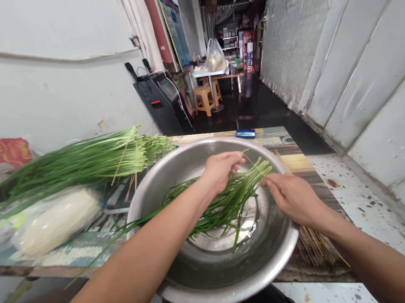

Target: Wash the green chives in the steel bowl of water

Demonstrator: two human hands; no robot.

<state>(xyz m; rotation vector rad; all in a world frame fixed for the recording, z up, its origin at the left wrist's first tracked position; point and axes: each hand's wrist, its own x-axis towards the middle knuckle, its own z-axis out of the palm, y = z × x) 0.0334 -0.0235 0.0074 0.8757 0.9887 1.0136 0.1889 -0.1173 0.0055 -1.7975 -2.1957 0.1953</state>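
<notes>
A wide metal basin (229,286) holds a loose bunch of garlic chives (229,198), with their pale cut ends toward the upper right. Above the bunch, my left hand (223,168) is closed in a pinch, and a thin, yellowish strand (248,157) shows at its fingertips. My right hand (291,196) is closed at the cut ends, inside the basin's right rim; its fingertips pinch at the edge of the bunch. A few long leaves hang over the left rim under my left forearm. Some water glints at the bottom.
Left of the basin lies a large pile of garlic chives (84,163), with a bagged white block (59,222) before it. Thin wooden sticks (317,246) lie to the right. Behind the rim is a blue box (245,134). A black speaker (161,101) stands by the wall.
</notes>
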